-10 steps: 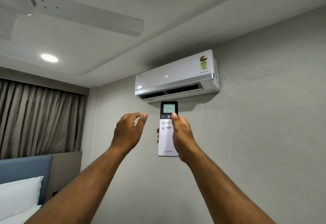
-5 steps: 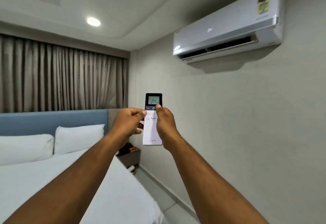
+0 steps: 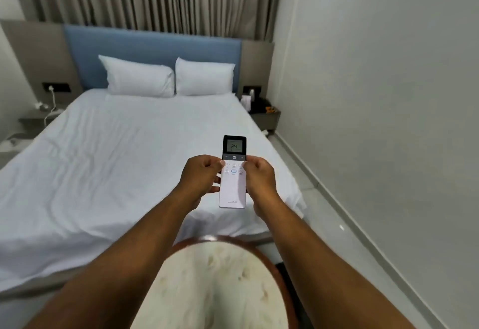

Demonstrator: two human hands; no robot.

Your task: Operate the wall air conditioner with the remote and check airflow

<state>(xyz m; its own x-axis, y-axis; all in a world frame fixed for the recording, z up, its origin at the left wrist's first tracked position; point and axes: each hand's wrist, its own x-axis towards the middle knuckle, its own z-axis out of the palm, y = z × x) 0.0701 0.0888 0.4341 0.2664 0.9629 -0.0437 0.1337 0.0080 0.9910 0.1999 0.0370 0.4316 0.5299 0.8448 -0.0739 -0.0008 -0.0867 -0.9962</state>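
Left fingers: the left hand (image 3: 201, 176) is curled narrow around the left edge of the remote (image 3: 232, 173); its fingers (image 3: 216, 188) wrap behind the body and its thumb lies on the upper-left buttons.
Right fingers: the right hand (image 3: 259, 177) closes narrow on the right edge, thumb tip on the upper-right buttons just below the plus key; the other fingers are hidden behind the casing.
Remote position: held in the air between both hands, upright and tilted slightly away, above the foot edge of the bed (image 3: 103, 160), nearer its right corner.
Why held so: a grip on both sides steadies the slim body and leaves both thumbs free to press; the face is turned toward the person so the display can be read.
Display: the screen (image 3: 234, 146) is lit and reads 24.
Air conditioner: not in view; the head camera looks down at the bed and the pillows (image 3: 140, 77).
Step in hand: probably choosing or pressing a button; which key is under each thumb cannot be told.
Risk: aimed this low, the remote may not reach the unit.
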